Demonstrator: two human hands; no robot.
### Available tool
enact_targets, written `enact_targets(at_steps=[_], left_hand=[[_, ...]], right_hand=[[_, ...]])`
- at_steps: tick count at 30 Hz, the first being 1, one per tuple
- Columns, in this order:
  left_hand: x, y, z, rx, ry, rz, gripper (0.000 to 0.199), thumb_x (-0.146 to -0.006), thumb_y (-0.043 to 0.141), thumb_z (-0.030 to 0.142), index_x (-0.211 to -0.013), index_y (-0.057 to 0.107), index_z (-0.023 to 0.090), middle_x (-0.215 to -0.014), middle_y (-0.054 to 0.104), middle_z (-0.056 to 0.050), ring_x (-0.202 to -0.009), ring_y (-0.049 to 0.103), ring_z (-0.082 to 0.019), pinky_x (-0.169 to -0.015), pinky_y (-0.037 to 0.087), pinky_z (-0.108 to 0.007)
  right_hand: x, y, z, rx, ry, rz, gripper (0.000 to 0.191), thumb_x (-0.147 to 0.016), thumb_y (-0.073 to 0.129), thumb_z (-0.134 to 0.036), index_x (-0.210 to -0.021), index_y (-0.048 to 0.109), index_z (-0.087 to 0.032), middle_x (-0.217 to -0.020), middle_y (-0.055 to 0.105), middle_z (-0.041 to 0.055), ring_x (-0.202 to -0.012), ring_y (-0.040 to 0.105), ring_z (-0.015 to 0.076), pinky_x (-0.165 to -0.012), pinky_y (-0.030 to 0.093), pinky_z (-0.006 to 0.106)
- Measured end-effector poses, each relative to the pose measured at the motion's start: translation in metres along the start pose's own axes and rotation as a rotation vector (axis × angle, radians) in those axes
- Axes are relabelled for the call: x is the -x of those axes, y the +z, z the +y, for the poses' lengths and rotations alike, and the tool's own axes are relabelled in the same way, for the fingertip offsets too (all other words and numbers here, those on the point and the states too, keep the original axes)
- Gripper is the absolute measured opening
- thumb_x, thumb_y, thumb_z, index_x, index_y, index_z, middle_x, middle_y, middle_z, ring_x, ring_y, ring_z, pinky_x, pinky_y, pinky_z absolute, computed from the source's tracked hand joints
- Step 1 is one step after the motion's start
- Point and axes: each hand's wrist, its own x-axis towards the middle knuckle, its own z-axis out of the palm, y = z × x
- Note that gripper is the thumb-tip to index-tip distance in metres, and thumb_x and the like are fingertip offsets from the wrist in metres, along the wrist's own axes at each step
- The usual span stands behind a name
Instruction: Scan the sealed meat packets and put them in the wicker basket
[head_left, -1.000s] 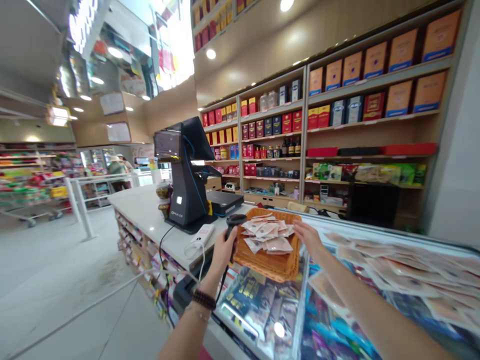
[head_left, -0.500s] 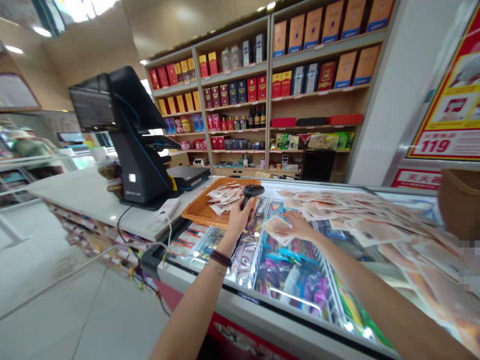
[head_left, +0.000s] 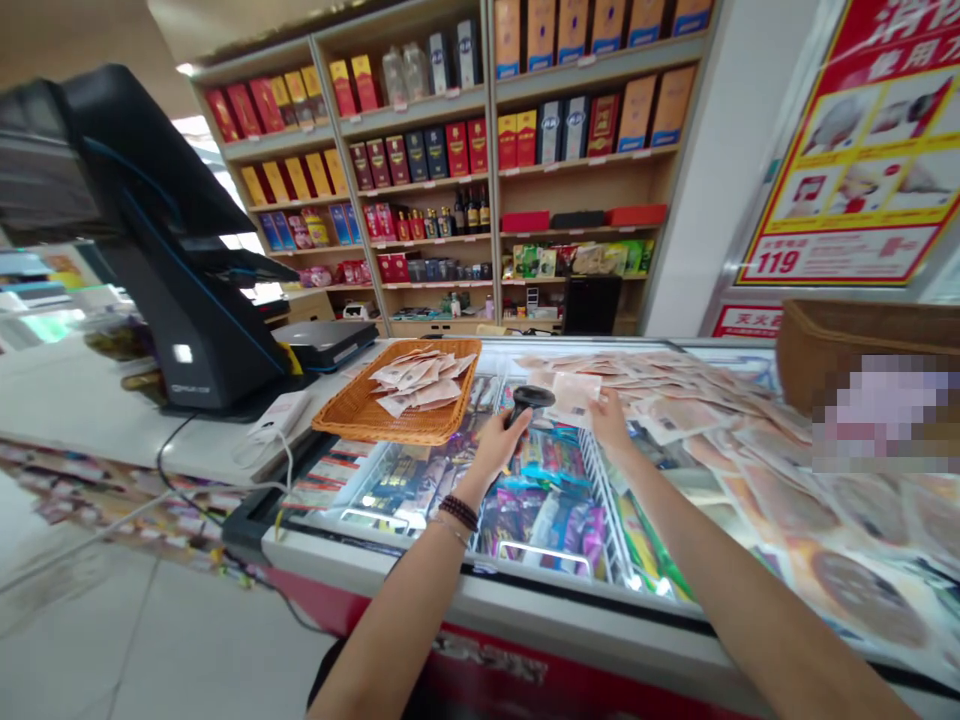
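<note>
"Holding what, that left hand (head_left: pixel 493 447)?"

"A black handheld barcode scanner (head_left: pixel 531 398), with the fingers wrapped around its grip and its head angled toward the other hand, above the glass top of the chest freezer (head_left: pixel 540 520)."

"And the right hand (head_left: pixel 611 420)?"

"It's pinching a flat pale packet (head_left: pixel 571 394) between fingers and thumb, just beside the scanner's head."

"Where are the other packets?"

"Some packets (head_left: pixel 416 382) lie heaped in a woven wicker tray (head_left: pixel 442 428) at the freezer's left end, left of both hands. Many more packets (head_left: pixel 675 405) lie overlapping across the glass to the right, reaching toward the lower right of the frame."

"What's around them?"

"A black POS terminal (head_left: pixel 172 250) stands on the white counter (head_left: pixel 67 400) at the left, with a flat black device (head_left: pixel 326 342) just beside it. Wooden shelves (head_left: pixel 420 170) of red, yellow and blue boxes and bottles fill the top of the frame, and a red and yellow poster (head_left: pixel 862 150) hangs at the upper right."
</note>
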Motion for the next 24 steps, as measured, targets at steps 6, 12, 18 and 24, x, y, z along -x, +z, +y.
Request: enact_targets(at_steps=[6,12,18,24], left_hand=[[0.007,0.000,0.003,0.031,-0.038,-0.114,0.067,-0.082,0.088,0.084,-0.075,0.061,0.023,-0.066,0.064,0.000,-0.043,0.047,-0.009,-0.044,0.032,-0.026],[0.015,0.000,0.011,0.025,-0.014,-0.200,0.065,-0.085,0.086,0.082,-0.078,0.061,0.023,-0.063,0.061,0.002,-0.045,0.049,-0.011,-0.048,0.035,-0.027],[0.018,0.001,0.013,0.043,-0.004,-0.211,0.070,-0.081,0.086,0.087,-0.076,0.059,0.023,-0.060,0.059,0.003,-0.044,0.047,-0.010,-0.048,0.034,-0.027],[0.018,0.001,0.014,0.046,-0.013,-0.211,0.070,-0.080,0.087,0.087,-0.077,0.060,0.023,-0.063,0.060,0.003,-0.043,0.047,-0.009,-0.046,0.032,-0.026]], right_hand=[[0.004,0.008,-0.009,-0.132,0.134,0.011,0.057,-0.085,0.080,-0.060,-0.130,0.069,-0.028,-0.116,0.089,0.0116,-0.113,0.085,0.0378,-0.101,0.068,0.053],[0.001,0.013,-0.003,-0.287,0.158,-0.002,0.064,-0.078,0.086,-0.057,-0.134,0.071,-0.028,-0.112,0.090,0.0090,-0.111,0.087,0.0346,-0.099,0.069,0.051],[0.002,0.014,-0.005,-0.328,0.198,0.013,0.055,-0.077,0.087,-0.051,-0.125,0.074,-0.027,-0.115,0.091,0.0091,-0.114,0.087,0.0353,-0.102,0.070,0.054],[0.010,0.011,-0.023,-0.343,0.184,-0.008,0.057,-0.079,0.092,-0.051,-0.129,0.076,-0.027,-0.109,0.091,0.0086,-0.117,0.087,0.0373,-0.103,0.071,0.055]])
